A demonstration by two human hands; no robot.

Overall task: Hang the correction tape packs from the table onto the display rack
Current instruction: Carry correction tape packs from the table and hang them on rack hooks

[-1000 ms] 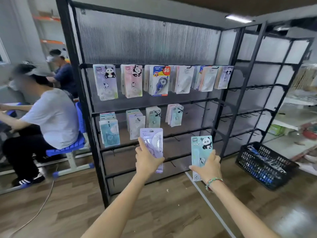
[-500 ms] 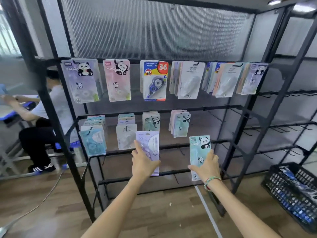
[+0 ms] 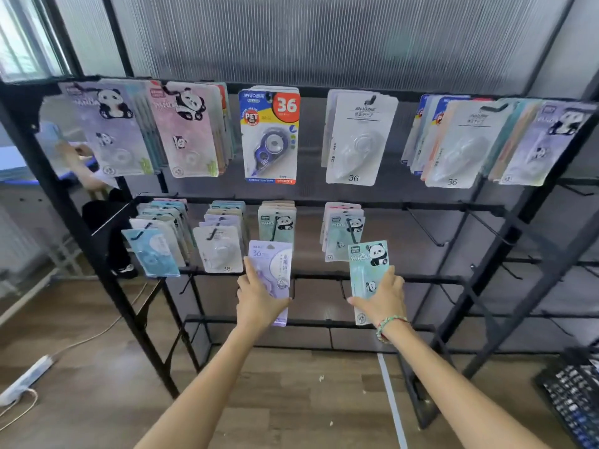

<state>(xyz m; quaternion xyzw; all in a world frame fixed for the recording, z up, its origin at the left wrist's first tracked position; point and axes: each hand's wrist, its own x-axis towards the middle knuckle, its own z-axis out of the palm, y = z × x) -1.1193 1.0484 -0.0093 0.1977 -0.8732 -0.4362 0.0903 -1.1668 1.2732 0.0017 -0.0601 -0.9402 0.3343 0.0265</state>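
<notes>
While both packs are in the air in front of the display rack (image 3: 324, 277), neither is on a hook yet. Left hand (image 3: 259, 299) grips the purple pack (image 3: 272, 270) by its lower half, thumb across the face, fingers behind. Right hand (image 3: 382, 299) holds the teal panda pack (image 3: 368, 267) the same way, low down, top edge free.

Handling, as a guess: light blister cards, so weight is no issue. The card is thin and will bend if squeezed hard, and the clear bubble over the tape looks glossy and may slip under the fingers. Best hold is on the flat card at the lower edges, as now, which keeps the hang hole at the top clear.

Orientation: both packs stand upright, long axis vertical, print facing the camera, hang hole end up. The purple one tilts slightly right at the top. It sits just below the panda packs (image 3: 277, 222) on the second rail, and the teal one just below and right of the next stack (image 3: 343, 231). I can't make out the hole on the teal card.
</notes>
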